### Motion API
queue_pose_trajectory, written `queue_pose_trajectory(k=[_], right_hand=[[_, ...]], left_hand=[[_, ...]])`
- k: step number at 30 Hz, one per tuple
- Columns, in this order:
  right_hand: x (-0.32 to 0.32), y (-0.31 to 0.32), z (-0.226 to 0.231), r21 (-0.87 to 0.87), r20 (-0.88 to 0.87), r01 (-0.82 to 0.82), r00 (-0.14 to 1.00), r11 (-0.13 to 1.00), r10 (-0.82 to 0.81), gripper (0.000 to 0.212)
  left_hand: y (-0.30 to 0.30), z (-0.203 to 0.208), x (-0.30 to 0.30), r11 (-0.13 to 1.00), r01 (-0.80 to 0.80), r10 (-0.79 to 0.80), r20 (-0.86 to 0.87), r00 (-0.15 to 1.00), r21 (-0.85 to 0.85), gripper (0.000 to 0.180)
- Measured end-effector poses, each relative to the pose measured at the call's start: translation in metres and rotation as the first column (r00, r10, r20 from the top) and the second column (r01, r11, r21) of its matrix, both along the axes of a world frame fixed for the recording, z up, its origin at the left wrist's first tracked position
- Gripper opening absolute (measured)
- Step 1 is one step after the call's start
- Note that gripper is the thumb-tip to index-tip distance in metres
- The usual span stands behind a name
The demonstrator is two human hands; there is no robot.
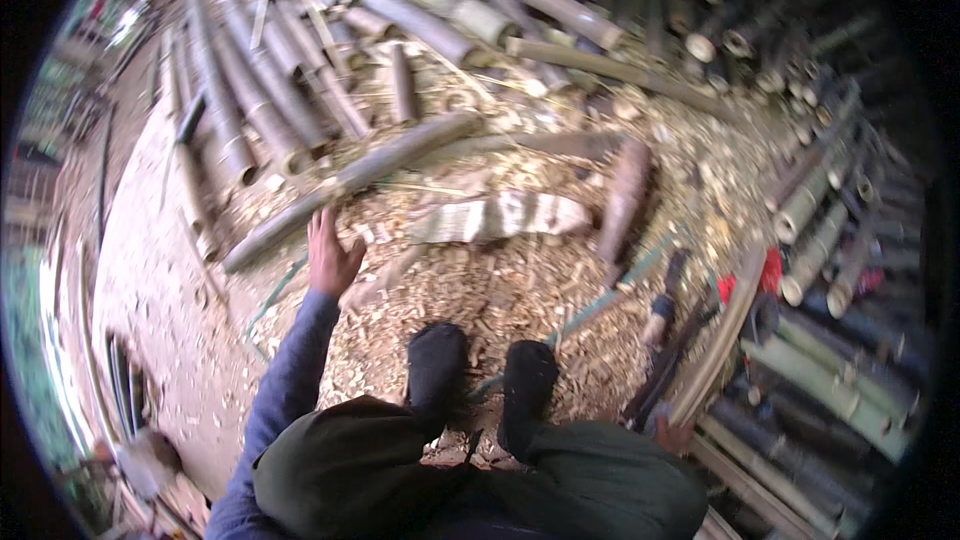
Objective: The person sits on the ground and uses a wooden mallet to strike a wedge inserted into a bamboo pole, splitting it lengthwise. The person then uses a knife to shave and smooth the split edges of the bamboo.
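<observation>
Pole surface: a long, grey-brown, round bamboo pole (400, 157) lies slantwise, its outline slightly bent.
Strip surface: long, flat, pale-tan bamboo strips (722, 340) show straight edges.
Ground texture: loose, curled, straw-coloured shavings (450, 290) spread behind and right of your left fingers.
Around left fingers: round, brownish bamboo poles (214, 90) fan out ahead; a pale, ridged, elongated piece (510, 217) and a reddish-brown, tapered wooden block (625, 200) lie to the right.
Around right fingers: greenish bamboo lengths (830, 380) crowd the right side.
Left hand: your left hand (334, 255) is flat, thumb spread from the fingers.
Right hand: your right hand (672, 435) is blurred; you cannot tell whether its fingers close.
Pole position: right at your left fingertips, contact unclear.
Strip position: extending forward from your right fingers.
</observation>
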State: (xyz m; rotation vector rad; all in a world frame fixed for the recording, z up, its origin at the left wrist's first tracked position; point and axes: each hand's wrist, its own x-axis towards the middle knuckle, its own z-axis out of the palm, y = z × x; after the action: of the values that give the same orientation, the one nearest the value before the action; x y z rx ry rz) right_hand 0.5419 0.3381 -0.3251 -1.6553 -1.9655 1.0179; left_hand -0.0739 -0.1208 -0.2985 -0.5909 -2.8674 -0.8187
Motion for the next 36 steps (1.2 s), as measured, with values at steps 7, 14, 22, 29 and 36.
queue_pose_trajectory(k=[7,14,22,29,36], right_hand=[[-0.085,-0.001,0.008,0.290,0.742,-0.329,0.670,0.899,0.006,0.067],[-0.235,0.007,0.080,0.233,0.212,-0.517,0.853,0.823,0.476,0.045],[-0.425,-0.068,0.253,0.370,0.219,-0.920,0.221,0.129,0.951,0.083],[-0.435,-0.172,0.116,-0.188,-0.476,-0.948,0.316,0.256,0.821,0.076],[-0.432,-0.186,0.006,-0.442,-0.656,-0.795,0.602,0.416,0.454,0.062]], left_hand=[[-0.109,-0.026,-0.072,0.787,-0.264,0.218,-0.148,0.965,-0.557,0.065],[-0.046,0.024,-0.064,0.940,-0.025,0.066,0.110,0.992,-0.341,0.041],[0.032,0.176,-0.030,0.800,0.477,-0.538,-0.087,0.838,-0.364,0.040],[0.115,0.150,-0.029,0.828,0.518,-0.558,-0.407,0.723,-0.214,0.066],[0.097,0.017,-0.003,0.851,0.404,-0.342,0.231,0.911,-0.335,0.082]])
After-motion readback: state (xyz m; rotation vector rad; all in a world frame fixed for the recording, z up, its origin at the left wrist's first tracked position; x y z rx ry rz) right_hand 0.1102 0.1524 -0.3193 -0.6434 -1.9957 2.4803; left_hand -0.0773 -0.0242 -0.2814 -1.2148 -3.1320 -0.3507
